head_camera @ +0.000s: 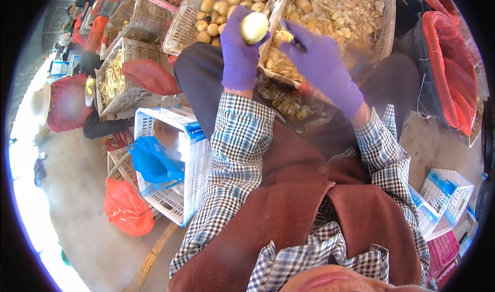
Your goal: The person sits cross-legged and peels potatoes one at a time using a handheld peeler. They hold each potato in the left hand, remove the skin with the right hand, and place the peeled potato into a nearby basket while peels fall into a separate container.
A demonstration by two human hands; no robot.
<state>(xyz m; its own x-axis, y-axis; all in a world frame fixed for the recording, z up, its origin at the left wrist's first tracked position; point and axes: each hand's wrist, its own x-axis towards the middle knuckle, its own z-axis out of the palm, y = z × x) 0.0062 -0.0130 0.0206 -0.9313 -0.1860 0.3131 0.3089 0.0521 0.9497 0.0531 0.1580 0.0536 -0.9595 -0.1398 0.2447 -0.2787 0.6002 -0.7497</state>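
My left hand [240, 52], in a purple knit glove, grips a peeled pale potato [254, 27] over the gap between two crates. To its right my right hand [321, 62], also gloved in purple and slightly blurred, holds a small peeler [296, 40] between thumb and fingers; its blade end is hard to make out. Unpeeled potatoes [221, 8] fill the crate at the upper left [176, 33]. Peelings [340, 17] and a few potatoes lie in the crate at the upper right [388, 21], below and beyond my right hand.
A white and blue crate [187, 176] holding a blue bag [154, 160] stands left of me. A red mesh bag [450, 75] lines a container at right. A co-worker [69, 102] sits at far left near a crate of peelings [112, 75]. A straw broom [154, 253] lies lower left.
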